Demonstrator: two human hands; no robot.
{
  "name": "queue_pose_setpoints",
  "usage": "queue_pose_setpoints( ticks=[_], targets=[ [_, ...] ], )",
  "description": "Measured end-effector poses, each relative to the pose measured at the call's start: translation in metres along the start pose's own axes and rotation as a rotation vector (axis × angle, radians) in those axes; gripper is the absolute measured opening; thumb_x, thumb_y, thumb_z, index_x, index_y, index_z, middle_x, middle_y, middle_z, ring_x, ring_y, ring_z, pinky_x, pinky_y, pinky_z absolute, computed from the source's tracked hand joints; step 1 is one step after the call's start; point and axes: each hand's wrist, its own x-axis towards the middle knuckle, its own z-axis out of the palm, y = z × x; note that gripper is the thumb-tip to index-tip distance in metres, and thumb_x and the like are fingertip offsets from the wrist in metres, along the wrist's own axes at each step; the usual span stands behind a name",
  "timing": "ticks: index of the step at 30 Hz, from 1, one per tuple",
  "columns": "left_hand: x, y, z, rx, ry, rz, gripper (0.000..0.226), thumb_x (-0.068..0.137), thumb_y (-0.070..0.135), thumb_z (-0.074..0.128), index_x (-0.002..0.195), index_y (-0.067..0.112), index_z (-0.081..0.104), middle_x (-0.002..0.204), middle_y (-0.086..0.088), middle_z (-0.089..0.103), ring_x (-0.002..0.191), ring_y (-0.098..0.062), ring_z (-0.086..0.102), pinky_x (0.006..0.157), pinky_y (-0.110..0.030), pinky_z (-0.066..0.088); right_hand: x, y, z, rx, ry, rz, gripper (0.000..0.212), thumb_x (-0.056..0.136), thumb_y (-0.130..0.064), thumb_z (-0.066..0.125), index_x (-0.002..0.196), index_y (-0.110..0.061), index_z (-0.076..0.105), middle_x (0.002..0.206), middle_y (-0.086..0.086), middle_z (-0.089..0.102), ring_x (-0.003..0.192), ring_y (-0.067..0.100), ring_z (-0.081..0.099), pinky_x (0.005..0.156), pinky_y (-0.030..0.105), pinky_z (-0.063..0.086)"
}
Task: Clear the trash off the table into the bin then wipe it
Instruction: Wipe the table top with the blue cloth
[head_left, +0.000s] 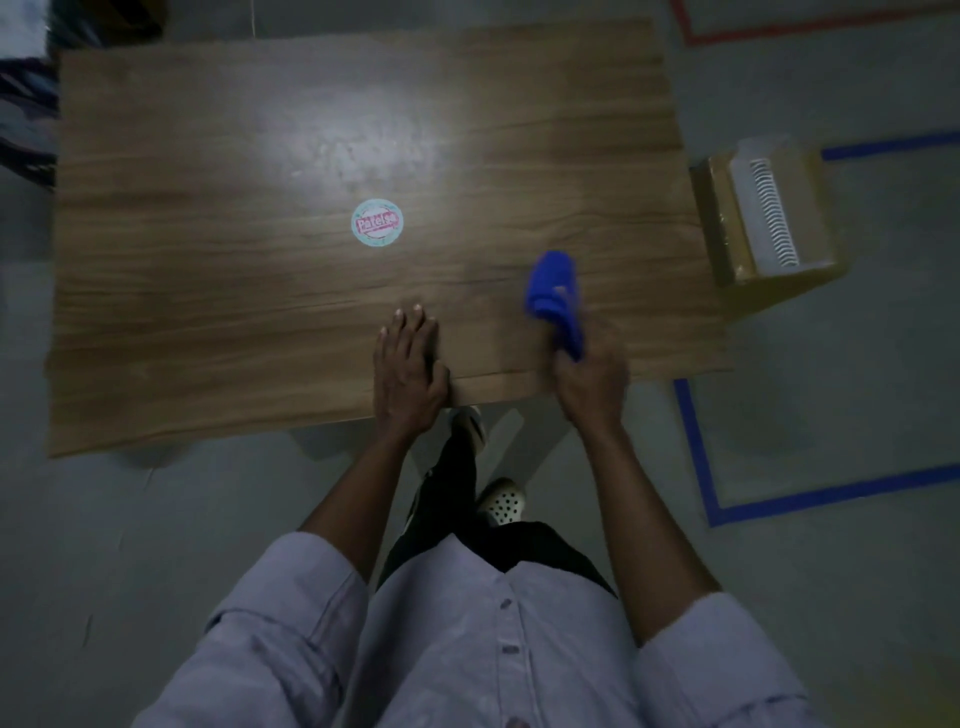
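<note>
Rectangular wood-grain laminate worktop, smooth, with a bright patch of glare near the middle. Round pale-blue sticker-like disc with pink lettering lying flat just below that glare, well apart from both hands. Left hand spread flat, palm down, on the near edge of the worktop, fingers released and grasping nothing. Right hand clenched around the lower end of a bright blue soft cloth, bunched into a thick roll, upper end blurred and lying over the worktop surface near the right side. Open brown cardboard box serving as bin on the grey floor just beside the right edge of the worktop, holding a clear ridged plastic tray. Blue tape lines and red tape lines marking the floor around the box. Pale lilac buttoned shirt with rolled sleeves, dark trousers and white perforated clogs at the bottom. Nothing lying between cloth and disc.
</note>
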Motion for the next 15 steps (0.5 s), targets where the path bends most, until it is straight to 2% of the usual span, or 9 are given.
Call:
queue_pose_setpoints(
  ticks=[1, 2, 3, 4, 5, 8, 10, 13, 15],
  targets=[
    [-0.002, 0.0, 0.001, 0.014, 0.01, 0.0, 0.062, 0.087, 0.029, 0.046, 0.145, 0.007, 0.051, 0.16, -0.012, 0.038, 0.152, -0.032, 0.027, 0.123, -0.053, 0.019, 0.003, 0.014, -0.003, -0.127, -0.025, 0.071, 0.056, 0.094, -0.038, 0.057, 0.149, -0.026, 0.052, 0.152, 0.01, 0.052, 0.14, 0.031, 0.046, 0.114, 0.045, 0.034],
    [-0.006, -0.002, 0.003, 0.028, 0.028, -0.004, 0.06, 0.089, 0.029, 0.046, 0.145, 0.008, 0.051, 0.161, -0.011, 0.038, 0.152, -0.031, 0.027, 0.123, -0.053, 0.019, 0.003, 0.026, 0.002, -0.275, -0.106, 0.163, 0.061, 0.099, -0.06, 0.044, 0.155, -0.037, 0.039, 0.165, 0.004, 0.033, 0.154, 0.03, 0.025, 0.123, 0.053, 0.018],
    [-0.01, -0.003, 0.005, 0.041, 0.046, -0.012, 0.058, 0.092, 0.03, 0.046, 0.146, 0.009, 0.05, 0.161, -0.01, 0.038, 0.152, -0.03, 0.026, 0.123, -0.053, 0.018, 0.0, 0.036, 0.014, -0.402, -0.184, 0.212, 0.067, 0.098, -0.073, 0.033, 0.158, -0.045, 0.027, 0.171, 0.0, 0.016, 0.159, 0.029, 0.006, 0.125, 0.057, 0.002],
    [-0.015, -0.004, 0.009, 0.059, 0.065, -0.025, 0.057, 0.094, 0.031, 0.045, 0.147, 0.01, 0.05, 0.161, -0.009, 0.038, 0.153, -0.029, 0.026, 0.124, -0.053, 0.017, -0.006, 0.041, 0.029, -0.484, -0.224, 0.199, 0.07, 0.097, -0.077, 0.027, 0.16, -0.048, 0.018, 0.173, -0.003, 0.006, 0.159, 0.029, -0.005, 0.123, 0.059, -0.008],
    [-0.02, -0.004, 0.011, 0.077, 0.087, -0.041, 0.055, 0.096, 0.032, 0.045, 0.147, 0.011, 0.05, 0.161, -0.009, 0.038, 0.153, -0.028, 0.026, 0.124, -0.052, 0.016, -0.012, 0.039, 0.044, -0.533, -0.217, 0.158, 0.071, 0.097, -0.078, 0.026, 0.16, -0.048, 0.013, 0.173, -0.003, 0.002, 0.158, 0.03, -0.008, 0.122, 0.06, -0.011],
    [-0.03, -0.01, 0.015, 0.027, 0.194, -0.101, 0.052, 0.097, 0.029, 0.045, 0.144, 0.007, 0.053, 0.158, -0.012, 0.042, 0.151, -0.031, 0.031, 0.124, -0.053, 0.017, -0.027, 0.012, 0.079, -0.553, -0.15, 0.074, 0.066, 0.1, -0.07, 0.031, 0.16, -0.046, 0.018, 0.172, -0.002, 0.009, 0.159, 0.033, 0.0, 0.123, 0.063, -0.003],
    [-0.032, -0.013, 0.013, -0.065, 0.244, -0.114, 0.05, 0.098, 0.026, 0.044, 0.141, 0.004, 0.056, 0.156, -0.015, 0.044, 0.149, -0.033, 0.034, 0.122, -0.05, 0.019, -0.038, -0.011, 0.099, -0.541, -0.169, 0.029, 0.064, 0.099, -0.064, 0.037, 0.159, -0.046, 0.024, 0.172, -0.004, 0.015, 0.159, 0.033, 0.005, 0.124, 0.06, -0.002],
    [-0.031, -0.012, 0.004, -0.181, 0.269, -0.169, 0.046, 0.094, 0.028, 0.046, 0.128, 0.003, 0.065, 0.15, -0.015, 0.051, 0.144, -0.031, 0.041, 0.121, -0.049, 0.022, -0.061, -0.046, 0.122, -0.419, -0.295, -0.111, 0.062, 0.094, -0.053, 0.044, 0.155, -0.045, 0.036, 0.168, -0.008, 0.027, 0.158, 0.027, 0.016, 0.124, 0.048, -0.008],
    [-0.032, -0.019, -0.009, -0.226, 0.365, -0.28, 0.046, 0.086, 0.028, 0.05, 0.119, 0.004, 0.071, 0.138, -0.012, 0.063, 0.135, -0.031, 0.052, 0.117, -0.053, 0.03, -0.067, -0.059, 0.13, -0.203, -0.402, -0.147, 0.059, 0.09, -0.036, 0.054, 0.148, -0.036, 0.051, 0.16, -0.007, 0.042, 0.154, 0.023, 0.028, 0.123, 0.038, -0.004]
  ],
)
